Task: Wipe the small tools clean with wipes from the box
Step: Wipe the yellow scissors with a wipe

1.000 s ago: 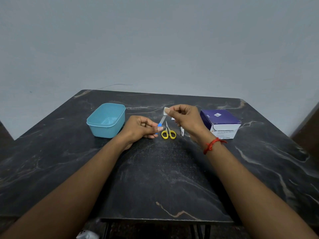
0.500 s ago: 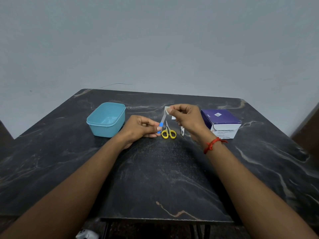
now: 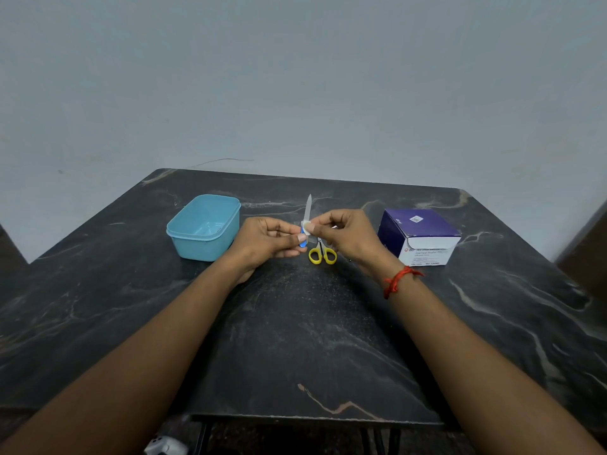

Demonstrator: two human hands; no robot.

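The left hand (image 3: 269, 239) is curled, thumb and fingertips pinching the blue handle of a small nail file (image 3: 308, 208) held above the dark marble-patterned table (image 3: 295, 323); the file's metal blade points up and away from the person. The right hand (image 3: 348, 238) is also curled, thumb and forefinger pinching a small white wipe (image 3: 307, 226) against the base of the blade, just above the blue handle and close to the left fingertips. Yellow-handled scissors (image 3: 322, 254) lie on the table beneath and between the two hands. The purple and white box of alcohol swabs (image 3: 420, 238) sits to the right, a light blue plastic container (image 3: 203, 231) to the left. A red thread (image 3: 399, 280) circles the right wrist.
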